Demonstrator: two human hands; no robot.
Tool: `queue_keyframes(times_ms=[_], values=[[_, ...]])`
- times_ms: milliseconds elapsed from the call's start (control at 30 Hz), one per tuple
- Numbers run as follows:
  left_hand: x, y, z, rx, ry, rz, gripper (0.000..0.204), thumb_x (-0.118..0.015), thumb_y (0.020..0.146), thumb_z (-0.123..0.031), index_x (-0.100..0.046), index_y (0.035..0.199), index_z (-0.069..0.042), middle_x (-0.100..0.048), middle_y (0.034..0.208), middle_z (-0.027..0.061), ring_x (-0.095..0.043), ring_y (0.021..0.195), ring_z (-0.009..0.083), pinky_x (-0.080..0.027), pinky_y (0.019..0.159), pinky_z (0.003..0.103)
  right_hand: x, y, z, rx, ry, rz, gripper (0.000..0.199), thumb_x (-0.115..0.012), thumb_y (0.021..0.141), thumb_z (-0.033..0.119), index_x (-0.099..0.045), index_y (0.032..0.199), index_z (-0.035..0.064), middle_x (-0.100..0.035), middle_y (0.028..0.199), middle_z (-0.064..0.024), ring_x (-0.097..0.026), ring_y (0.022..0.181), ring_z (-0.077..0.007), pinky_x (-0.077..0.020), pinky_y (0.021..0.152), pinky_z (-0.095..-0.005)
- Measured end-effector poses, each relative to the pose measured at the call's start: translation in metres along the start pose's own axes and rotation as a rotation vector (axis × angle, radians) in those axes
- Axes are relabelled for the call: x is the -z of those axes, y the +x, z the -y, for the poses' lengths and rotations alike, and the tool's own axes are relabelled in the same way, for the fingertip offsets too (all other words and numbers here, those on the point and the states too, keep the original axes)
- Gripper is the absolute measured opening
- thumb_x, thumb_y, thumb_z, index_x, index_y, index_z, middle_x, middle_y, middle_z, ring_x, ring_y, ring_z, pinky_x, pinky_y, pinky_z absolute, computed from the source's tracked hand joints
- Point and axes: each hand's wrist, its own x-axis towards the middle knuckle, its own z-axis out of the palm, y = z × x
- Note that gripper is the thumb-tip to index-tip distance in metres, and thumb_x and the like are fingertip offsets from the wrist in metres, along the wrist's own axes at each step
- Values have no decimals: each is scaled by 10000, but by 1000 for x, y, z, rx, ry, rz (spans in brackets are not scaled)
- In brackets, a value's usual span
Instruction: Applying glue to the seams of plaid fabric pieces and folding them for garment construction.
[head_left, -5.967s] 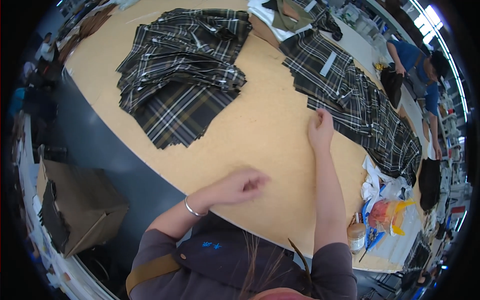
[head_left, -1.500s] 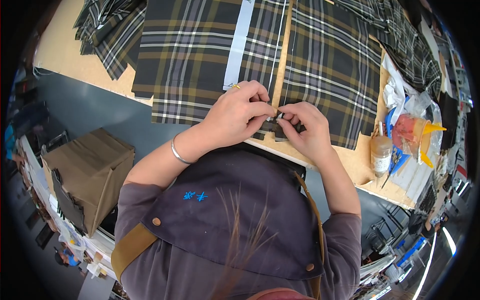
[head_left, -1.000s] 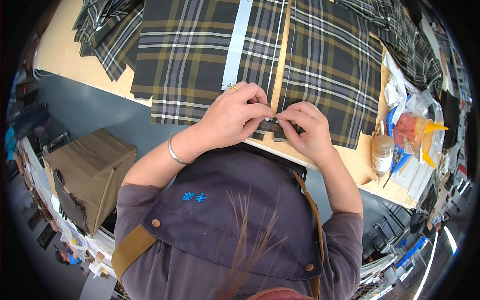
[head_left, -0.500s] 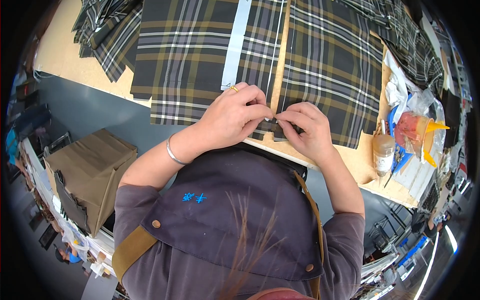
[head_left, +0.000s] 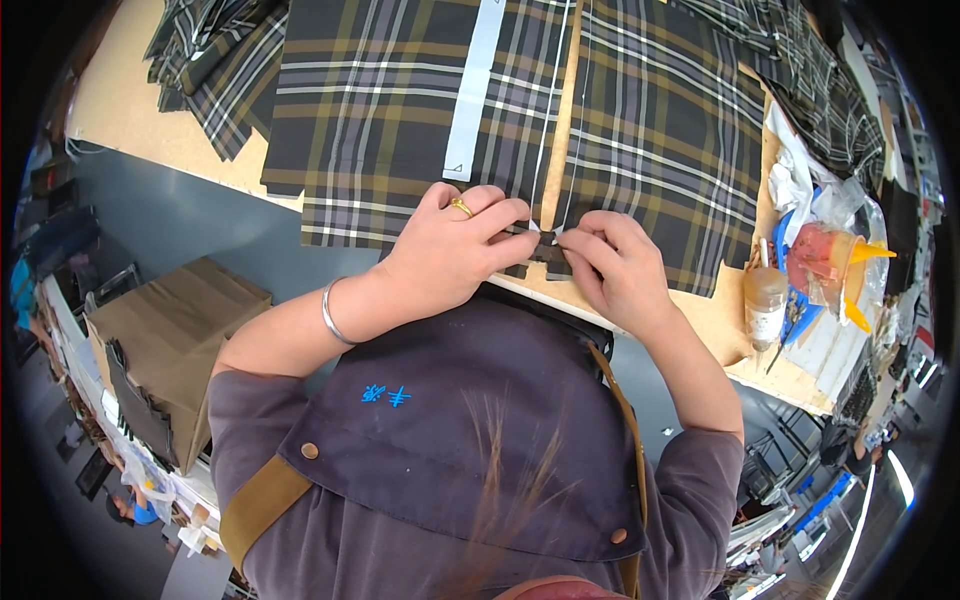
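Two hands meet at the near edge of a wooden table (head_left: 720, 320), both pinched shut on a small dark plaid fabric piece (head_left: 545, 248). The left hand (head_left: 450, 255), bearing a gold ring (head_left: 460, 207) and a silver bracelet (head_left: 328, 312) at the wrist, clamps the piece's left end between thumb and fingers; the right hand (head_left: 615, 270) clamps its right end. Just beyond the grip lie two large plaid fabric panels: one (head_left: 400, 110) to its upper left carrying a pale paper strip (head_left: 472, 90), one (head_left: 660, 130) to its upper right. Right of the grip stand a small bottle (head_left: 765, 305) and clear plastic bags (head_left: 835, 255). Lower left of the grip, on the floor, sits a cardboard box (head_left: 165, 345).
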Motion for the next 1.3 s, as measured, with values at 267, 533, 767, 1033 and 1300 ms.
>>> queue_keyframes(times_ms=[267,533,767,1033,1300], values=[[-4,-1,-2,63,-46,-46,325,-613,720,-28,-661,996,-193,-578,1012,-58,-529,959,134,-339,718,312,-2,-3,-2,13,-26,50,244,-690,717,23,-663,942,113,-528,844,-31,-527,696,-200,-444,620,-326],[2,6,-7,130,-98,17,358,-619,697,-10,-658,1003,-192,-571,985,-58,-524,918,126,-315,688,320,-3,2,-2,36,-25,-1,184,-703,706,10,-655,865,86,-538,825,-36,-527,673,-200,-437,576,-330],[2,-1,-5,52,6,1,351,-612,719,-41,-650,1026,-207,-559,1040,-60,-533,951,118,-342,724,335,-4,1,-1,13,-23,19,159,-696,735,55,-627,871,99,-517,818,-36,-532,697,-207,-440,608,-330],[1,-3,-9,64,59,-2,345,-617,728,-56,-652,1033,-213,-559,1052,-65,-528,966,107,-350,704,333,-1,-5,3,19,-97,91,304,-680,695,38,-654,983,134,-506,838,-22,-543,727,-193,-442,643,-326],[0,-2,-7,126,-16,-13,360,-625,729,-54,-657,1045,-223,-557,1053,-61,-517,948,124,-340,704,330,-6,-9,0,2,-44,-20,233,-686,726,48,-636,948,94,-520,844,-48,-549,734,-225,-453,658,-355]])
